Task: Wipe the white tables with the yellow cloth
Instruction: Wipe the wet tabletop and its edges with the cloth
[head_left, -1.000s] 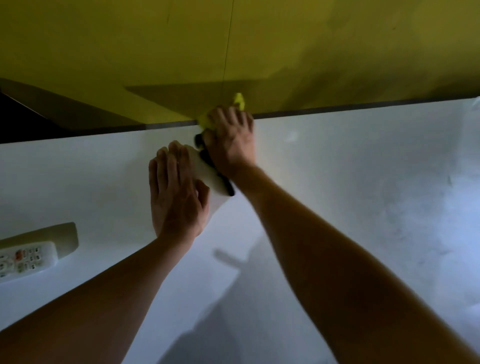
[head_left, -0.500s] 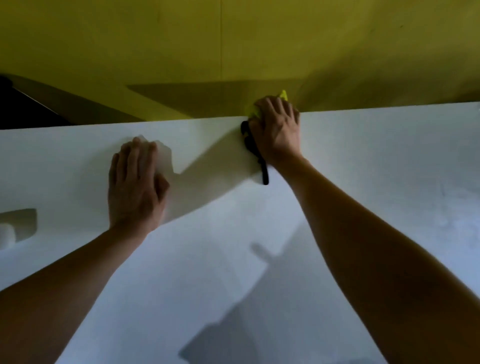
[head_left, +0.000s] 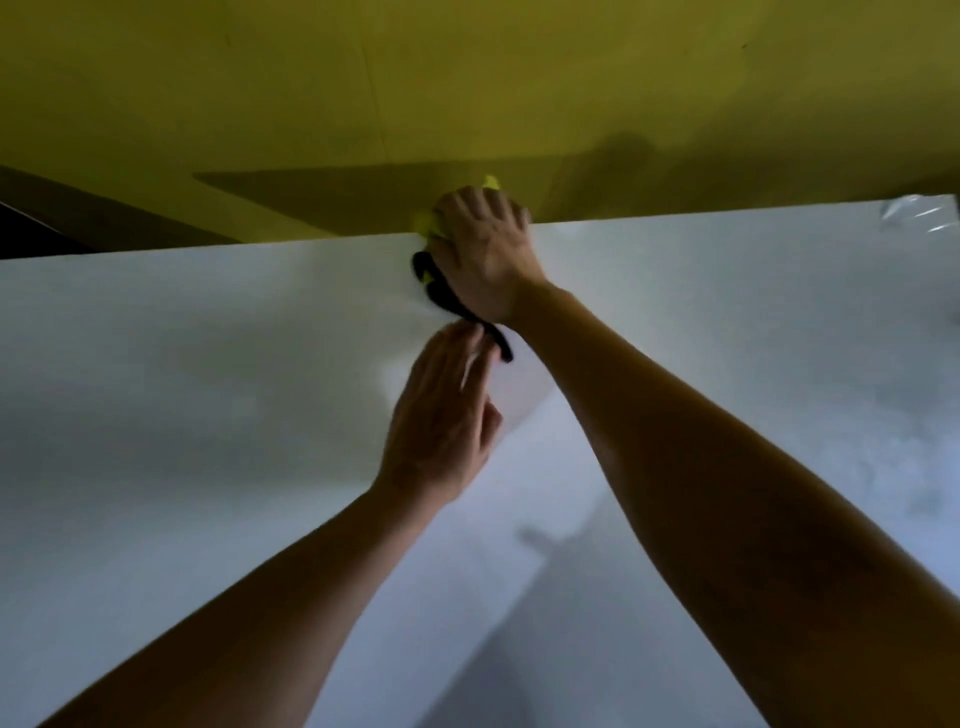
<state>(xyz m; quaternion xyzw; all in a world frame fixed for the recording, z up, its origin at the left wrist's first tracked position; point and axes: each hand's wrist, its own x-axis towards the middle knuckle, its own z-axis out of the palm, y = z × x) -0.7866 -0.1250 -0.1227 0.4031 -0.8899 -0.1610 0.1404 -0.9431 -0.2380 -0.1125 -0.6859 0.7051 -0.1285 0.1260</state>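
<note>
Head view, right hand (head_left: 483, 249) pressing yellow cloth (head_left: 427, 224) at table (head_left: 208, 364) edge, arm outstretched

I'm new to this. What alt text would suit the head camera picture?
A person's right hand presses a yellow cloth against the far edge of a white table, beside a yellow wall. The left hand, fingers straight, sits just below it.
</note>
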